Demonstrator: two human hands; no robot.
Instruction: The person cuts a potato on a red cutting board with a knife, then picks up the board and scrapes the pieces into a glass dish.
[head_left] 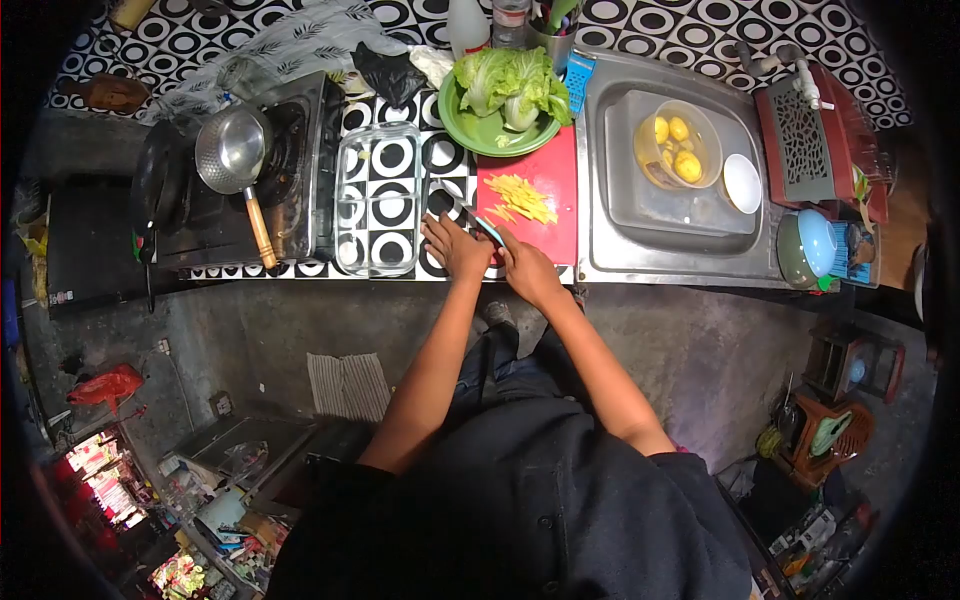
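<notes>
My right hand (528, 268) is closed around the light blue handle of a knife (487, 229), whose blade points up and to the left. Just left of it, my left hand (456, 250) has its fingers stretched out over the patterned counter, close to the knife. Yellow strips, probably cut potato, (522, 199) lie in a loose pile on the red cutting board (555, 238). A rectangular glass dish (378, 268) stands left of my hands. Behind the board, a green bowl (500, 148) holds leafy greens (510, 85).
A steel sink (597, 220) on the right holds a bowl of peeled potatoes (678, 148) and a white bowl (742, 184). On the left, a saucepan (235, 150) with a wooden handle rests on the stove (295, 215). A black plastic bag (385, 75) lies behind the glass dish.
</notes>
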